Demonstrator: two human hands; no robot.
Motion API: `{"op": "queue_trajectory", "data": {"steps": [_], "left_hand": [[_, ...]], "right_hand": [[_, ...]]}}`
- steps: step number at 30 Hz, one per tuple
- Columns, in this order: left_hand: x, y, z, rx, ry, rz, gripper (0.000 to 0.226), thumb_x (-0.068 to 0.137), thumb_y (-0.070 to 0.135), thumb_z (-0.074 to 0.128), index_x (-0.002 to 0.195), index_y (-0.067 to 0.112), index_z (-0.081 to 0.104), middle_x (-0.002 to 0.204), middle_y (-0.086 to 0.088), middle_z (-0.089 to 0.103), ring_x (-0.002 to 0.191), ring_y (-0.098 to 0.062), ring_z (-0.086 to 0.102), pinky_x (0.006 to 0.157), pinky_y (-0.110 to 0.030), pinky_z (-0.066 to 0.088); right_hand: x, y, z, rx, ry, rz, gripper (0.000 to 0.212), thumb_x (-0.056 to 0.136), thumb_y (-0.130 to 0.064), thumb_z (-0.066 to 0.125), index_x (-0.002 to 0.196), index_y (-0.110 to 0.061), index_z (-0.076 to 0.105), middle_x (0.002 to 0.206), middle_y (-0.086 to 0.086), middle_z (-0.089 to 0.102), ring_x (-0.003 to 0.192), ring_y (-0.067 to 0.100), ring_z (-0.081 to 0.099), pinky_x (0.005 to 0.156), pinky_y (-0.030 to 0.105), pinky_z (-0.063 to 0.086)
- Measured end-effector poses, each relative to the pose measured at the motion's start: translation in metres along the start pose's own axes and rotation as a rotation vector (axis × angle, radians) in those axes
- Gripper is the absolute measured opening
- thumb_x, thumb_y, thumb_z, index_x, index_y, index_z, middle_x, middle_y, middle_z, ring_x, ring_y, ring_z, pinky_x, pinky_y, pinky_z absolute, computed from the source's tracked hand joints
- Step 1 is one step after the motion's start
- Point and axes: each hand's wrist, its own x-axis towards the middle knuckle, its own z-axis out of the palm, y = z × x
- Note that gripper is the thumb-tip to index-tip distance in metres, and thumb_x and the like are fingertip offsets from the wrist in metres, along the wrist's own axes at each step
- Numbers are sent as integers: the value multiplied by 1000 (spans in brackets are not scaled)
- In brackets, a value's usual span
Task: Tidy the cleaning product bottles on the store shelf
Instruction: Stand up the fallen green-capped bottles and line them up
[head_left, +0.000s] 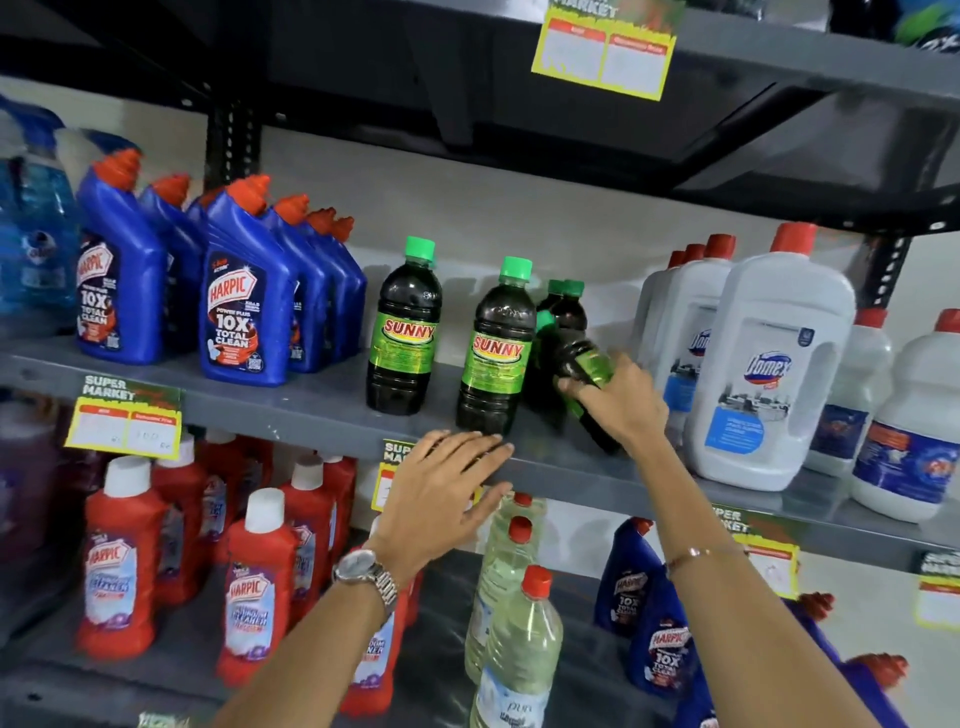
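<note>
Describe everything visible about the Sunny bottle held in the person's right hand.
The held Sunny bottle is dark, clear-looking plastic with dark liquid and a green label. It is tilted, top leaning left and away toward the standing Sunny bottles behind; its cap cannot be made out. The right hand wraps its middle, hiding part of the label. Its lower end points down toward the grey shelf, beside the white Domex bottle; contact there is unclear.

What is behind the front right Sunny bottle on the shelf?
Behind the front right Sunny bottle stand more green-capped dark bottles; it covers them partly, so their count is unclear. The right hand holds one tilted.
</note>
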Motion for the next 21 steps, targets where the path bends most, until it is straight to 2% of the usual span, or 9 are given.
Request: {"op": "queue_trajectory", "data": {"steps": [2,5,8,11,14,16,18,19,21], "left_hand": [[0,1,0,0,16,-3,32,86,38,58,111,19,66,111,4,69,102,-13,62,88,-31,46],[0,3,0,-8,38,-12,32,85,38,60,110,19,67,110,4,69,101,-12,62,90,-30,44],[0,4,-1,-9,45,-25,32,85,38,59,110,19,67,110,5,69,101,-12,62,92,-29,42],[-1,4,-2,-5,38,-20,33,85,38,59,111,19,66,109,5,69,101,-12,62,91,-29,42],[0,5,-3,0,33,-28,33,86,39,57,111,19,66,109,4,69,101,-12,62,92,-30,42],[0,5,-4,-2,25,-39,33,87,40,55,111,19,66,110,4,69,101,-13,62,92,-29,41],[0,6,-4,-5,18,-46,34,87,40,54,111,19,66,110,5,69,101,-13,62,92,-30,41],[0,6,-4,-7,15,-48,34,87,40,54,111,19,66,110,5,69,101,-13,62,92,-29,40],[0,6,-4,-11,13,-50,34,87,40,53,111,19,66,110,4,69,102,-12,62,92,-29,40]], "right_hand": [[-6,1,1,244,77,33,75,74,-48,68,135,-13,41,129,21,51,124,35,44,96,41,39],[-21,0,3,532,83,58,79,76,-40,71,138,-10,33,138,18,39,131,31,35,101,33,32],[-28,1,3,592,60,66,84,75,-40,72,139,-10,27,138,15,36,129,27,36,95,26,31],[-24,0,-4,587,8,103,92,73,-47,72,142,-11,23,145,14,32,133,27,35,107,36,33],[-8,-7,-22,932,71,129,83,80,-34,64,147,-15,18,152,11,28,138,25,32,113,39,28],[8,-7,-37,1056,-39,106,76,75,-26,58,144,-16,29,144,11,42,130,23,42,110,37,32],[15,-4,-48,1025,-209,50,70,70,-22,54,139,-15,41,135,7,53,114,18,52,100,34,40],[16,-1,-51,997,-236,32,67,70,-20,56,136,-14,45,132,5,56,108,15,54,90,30,42],[19,5,-53,950,-180,24,65,66,-16,67,129,-13,50,120,0,60,100,10,57,75,23,42]]}}
